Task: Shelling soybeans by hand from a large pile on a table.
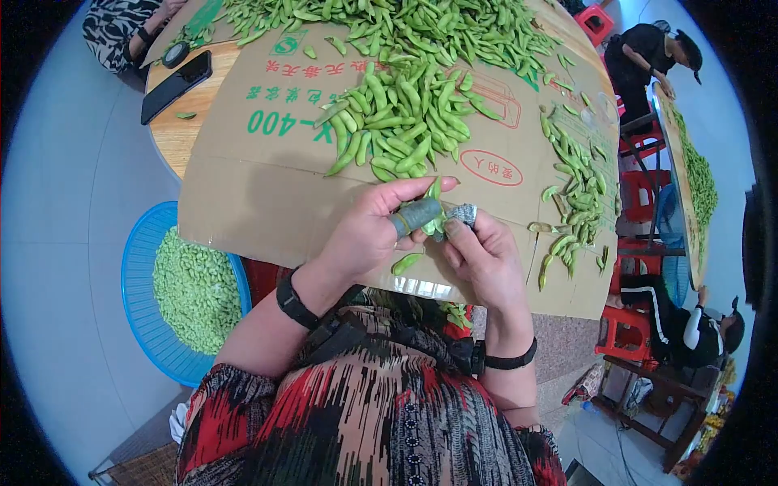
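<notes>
Between them, my left hand (371, 222) and my right hand (486, 252) hold a green soybean pod (434, 225) above the flattened cardboard (267, 200). A grey-green sleeve (418, 216) covers my left thumb, and a grey knit finger cover (463, 214) is on a finger of my right hand. My right thumb presses against the pod. Beneath my hands, a single pod (407, 263) lies near the cardboard's front edge. Just beyond my fingers spreads a heap of whole pods (401, 121).
To my left, a blue plastic basket (129, 285) contains shelled beans (194, 291). A black phone (176, 87) rests on the wooden table (167, 141). Scattered pods (574, 200) lie at the right. One person (118, 33) sits far left; two others (644, 58) are by another table (673, 152).
</notes>
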### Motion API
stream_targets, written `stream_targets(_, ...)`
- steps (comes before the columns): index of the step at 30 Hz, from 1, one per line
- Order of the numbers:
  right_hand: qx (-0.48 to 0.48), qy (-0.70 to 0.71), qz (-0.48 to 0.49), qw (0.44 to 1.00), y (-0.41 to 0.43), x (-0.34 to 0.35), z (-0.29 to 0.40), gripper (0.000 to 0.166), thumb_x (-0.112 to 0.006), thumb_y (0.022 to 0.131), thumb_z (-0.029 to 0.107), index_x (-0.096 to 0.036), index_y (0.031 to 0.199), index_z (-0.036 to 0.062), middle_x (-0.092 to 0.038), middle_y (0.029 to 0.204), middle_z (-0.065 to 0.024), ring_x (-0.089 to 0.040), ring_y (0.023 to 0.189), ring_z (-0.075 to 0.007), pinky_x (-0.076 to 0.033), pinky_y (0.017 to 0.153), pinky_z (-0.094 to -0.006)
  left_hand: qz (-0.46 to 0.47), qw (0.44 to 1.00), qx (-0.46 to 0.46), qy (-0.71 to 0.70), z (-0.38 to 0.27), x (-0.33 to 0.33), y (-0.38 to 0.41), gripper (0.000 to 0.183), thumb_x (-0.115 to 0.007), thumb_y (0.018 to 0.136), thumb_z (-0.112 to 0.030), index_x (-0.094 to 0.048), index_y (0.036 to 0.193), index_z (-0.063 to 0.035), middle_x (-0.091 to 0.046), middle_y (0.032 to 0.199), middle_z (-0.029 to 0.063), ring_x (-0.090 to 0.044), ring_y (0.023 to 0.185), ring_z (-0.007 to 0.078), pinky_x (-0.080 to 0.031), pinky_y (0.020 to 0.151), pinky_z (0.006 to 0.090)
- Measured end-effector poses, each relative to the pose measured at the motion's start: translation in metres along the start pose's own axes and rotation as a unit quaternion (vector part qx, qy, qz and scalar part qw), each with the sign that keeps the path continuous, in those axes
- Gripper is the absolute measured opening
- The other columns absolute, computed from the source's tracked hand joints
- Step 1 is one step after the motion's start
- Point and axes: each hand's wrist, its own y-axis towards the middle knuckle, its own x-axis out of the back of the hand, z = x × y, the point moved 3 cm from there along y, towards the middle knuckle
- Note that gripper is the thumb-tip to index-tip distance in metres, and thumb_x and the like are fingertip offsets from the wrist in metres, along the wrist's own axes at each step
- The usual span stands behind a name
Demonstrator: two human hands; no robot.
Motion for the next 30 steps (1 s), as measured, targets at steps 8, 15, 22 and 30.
stream_targets(8,0.01,0.022,-0.043,0.999,0.016,0.004,0.002,0.014,-0.054,0.092,0.015,-0.057,0.086,0.0035,-0.046,0.063,0.0063,-0.039,0.054,-0.0023,-0.032,0.049,-0.0182,-0.041,0.83,-0.233,0.506,-0.008,-0.013,-0.004,0.05,-0.061,0.082,-0.004,-0.047,0.129,-0.0046,-0.057,0.081,-0.0024,-0.052,0.075,0.0048,-0.042,0.066,0.0199)
stream_targets(15,0.022,0.182,-0.015,0.983,0.012,0.0,-0.002,0.008,-0.054,0.091,0.01,-0.058,0.09,0.0034,-0.047,0.061,0.0055,-0.036,0.05,-0.002,-0.031,0.047,-0.0181,-0.007,0.946,-0.089,0.312,-0.01,-0.014,-0.004,0.052,-0.063,0.081,-0.004,-0.045,0.129,-0.0064,-0.061,0.082,-0.0007,-0.054,0.076,0.0052,-0.043,0.069,0.0206)
stream_targets(22,-0.066,0.559,0.115,0.818,0.008,-0.004,-0.02,0.007,-0.05,0.092,0.009,-0.054,0.089,0.0037,-0.037,0.054,0.004,-0.031,0.038,-0.0037,-0.024,0.034,-0.0172,0.064,0.834,-0.311,0.451,-0.017,-0.02,-0.003,0.021,-0.063,0.08,-0.003,-0.064,0.101,-0.0039,-0.066,0.09,0.0028,-0.06,0.084,0.0096,-0.047,0.076,0.0241)
stream_targets(30,0.032,0.297,-0.047,0.953,0.004,-0.001,-0.004,0.006,-0.055,0.09,0.009,-0.055,0.086,0.0045,-0.046,0.057,0.0036,-0.035,0.044,-0.0015,-0.027,0.041,-0.0171,-0.022,0.966,-0.108,0.234,-0.004,-0.008,-0.003,0.012,-0.06,0.083,-0.004,-0.062,0.095,-0.0038,-0.06,0.081,-0.0026,-0.053,0.07,0.0048,-0.043,0.062,0.0207)
